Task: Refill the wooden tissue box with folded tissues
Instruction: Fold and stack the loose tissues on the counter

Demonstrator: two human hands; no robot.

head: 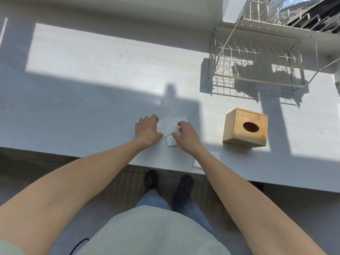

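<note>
A wooden tissue box (245,128) with an oval hole in its lid stands on the white counter (92,111), to the right of my hands. Between my hands lies a white tissue (166,126), partly folded, over other white tissues (171,142). My left hand (147,130) presses the tissue's left edge with fingers spread. My right hand (186,136) pinches its right edge between thumb and fingers. Another folded tissue (197,163) lies near the counter's front edge, partly hidden under my right forearm.
A wire dish rack (257,57) stands at the back right, behind the box. The counter's front edge runs just below my wrists. My feet and the floor show beneath it. Sunlit patches and shadows cross the counter.
</note>
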